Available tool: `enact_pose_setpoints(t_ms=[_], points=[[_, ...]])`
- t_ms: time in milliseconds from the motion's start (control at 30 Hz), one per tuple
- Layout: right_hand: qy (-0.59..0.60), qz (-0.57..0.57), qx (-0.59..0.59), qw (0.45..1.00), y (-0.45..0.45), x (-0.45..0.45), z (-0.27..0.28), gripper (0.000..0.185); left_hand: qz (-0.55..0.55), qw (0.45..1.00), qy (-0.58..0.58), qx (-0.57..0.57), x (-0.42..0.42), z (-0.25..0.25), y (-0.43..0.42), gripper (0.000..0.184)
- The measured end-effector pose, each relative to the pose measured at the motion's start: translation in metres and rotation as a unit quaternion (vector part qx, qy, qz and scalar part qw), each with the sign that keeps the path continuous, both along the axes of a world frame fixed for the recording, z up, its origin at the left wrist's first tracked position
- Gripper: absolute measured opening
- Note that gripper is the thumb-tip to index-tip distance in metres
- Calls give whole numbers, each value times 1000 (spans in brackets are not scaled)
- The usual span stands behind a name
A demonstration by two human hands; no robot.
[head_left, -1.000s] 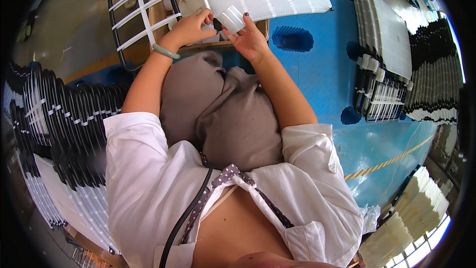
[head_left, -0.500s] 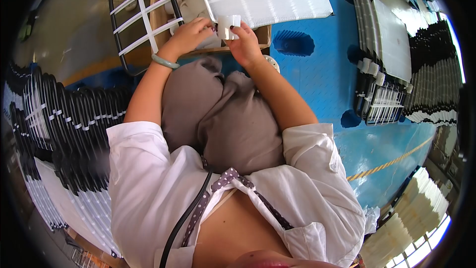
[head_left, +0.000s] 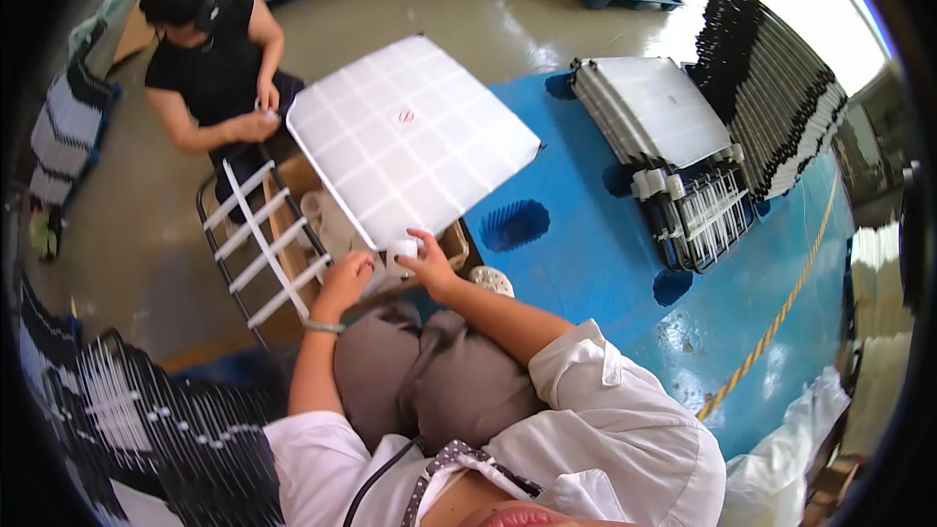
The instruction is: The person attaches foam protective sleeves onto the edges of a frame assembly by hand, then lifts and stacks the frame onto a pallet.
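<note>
My right hand (head_left: 431, 265) pinches a small white plastic fitting (head_left: 401, 254) between thumb and fingers, just under the near corner of a white panel (head_left: 420, 137). The panel has a faint grid and a small red mark. Beside that corner, my left hand (head_left: 346, 281), with a bracelet at the wrist, has its fingers curled; whatever they hold is hidden. Below both hands stands a cardboard box (head_left: 290, 256) containing several white plastic fittings (head_left: 332, 220), partly covered by the panel. A black wire frame with white strips (head_left: 265, 246) leans at the box's left side.
A co-worker (head_left: 210, 68) in black stands beyond the panel. A blue pallet (head_left: 556, 185) with hollows carries stacked panels (head_left: 654, 107) and frames (head_left: 698, 210). Stacked black frames (head_left: 185, 429) are at the left. A yellow rope (head_left: 781, 322) crosses the floor at right.
The view has tilted up, showing more of the room and the co-worker. Hands, box and panel appear lower in the picture. The white fitting stays in my right hand.
</note>
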State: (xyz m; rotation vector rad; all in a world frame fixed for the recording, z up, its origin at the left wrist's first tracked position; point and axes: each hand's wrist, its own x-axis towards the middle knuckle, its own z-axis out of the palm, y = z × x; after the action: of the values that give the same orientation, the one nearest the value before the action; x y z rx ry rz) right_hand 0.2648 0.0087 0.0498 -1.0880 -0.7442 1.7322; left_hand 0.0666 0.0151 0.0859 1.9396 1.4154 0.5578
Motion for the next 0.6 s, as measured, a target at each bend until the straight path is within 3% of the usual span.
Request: enact_pose_setpoints(t_ms=[67,167,300,400,433,600], points=[[25,61,-47,997,6,7,-4,55,-5,1000,-11,-25,1,1,-1,16],[47,71,-47,995,1,8,3,45,-1,998,-2,-67,5,12,-5,26],[99,38,-162,981,-9,6,23,35,5,999,-1,-53,6,12,-4,40],[181,129,-287,932,-9,7,19,40,-9,999,-31,-13,8,11,-4,48],[159,157,-329,917,-10,6,20,44,-16,1000,-9,-12,10,14,-4,51],[168,226,-365,888,-12,2,-6,51,-59,995,78,-16,18,28,-8,61]])
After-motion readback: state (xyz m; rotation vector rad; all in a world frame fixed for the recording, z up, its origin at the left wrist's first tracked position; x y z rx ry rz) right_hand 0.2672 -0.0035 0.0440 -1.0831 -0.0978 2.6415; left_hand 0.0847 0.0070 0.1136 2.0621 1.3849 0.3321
